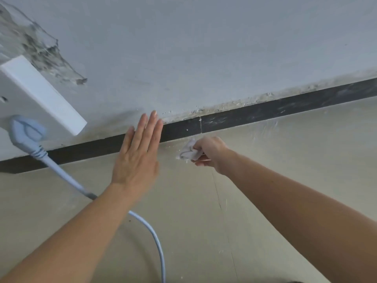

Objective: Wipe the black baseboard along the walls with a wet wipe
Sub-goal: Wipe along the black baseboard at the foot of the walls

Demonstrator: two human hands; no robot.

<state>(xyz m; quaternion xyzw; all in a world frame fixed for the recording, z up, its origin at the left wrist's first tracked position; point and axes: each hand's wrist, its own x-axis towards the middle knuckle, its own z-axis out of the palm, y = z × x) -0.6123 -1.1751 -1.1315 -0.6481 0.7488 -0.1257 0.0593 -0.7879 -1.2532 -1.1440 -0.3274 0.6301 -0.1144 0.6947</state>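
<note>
No readable writing or labels. Left hand (136, 158) flat, fingers straight, over long black baseboard strip (265, 111) at foot of grey-white wall (204, 48). Right hand (210, 153) grips crumpled white wet wipe (188, 152) just below baseboard, near beige floor (275, 160). White plug w/ cable (28, 133) in white socket plate (40, 92) at left; wall paint damaged.

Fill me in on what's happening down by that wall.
A person is cleaning the black baseboard. The right hand grips a crumpled wipe just below the strip, near the floor. The left hand is open and flat, fingertips up at the wall. To the right the strip looks dusty and streaked. A cable runs from a plug on the left.
</note>
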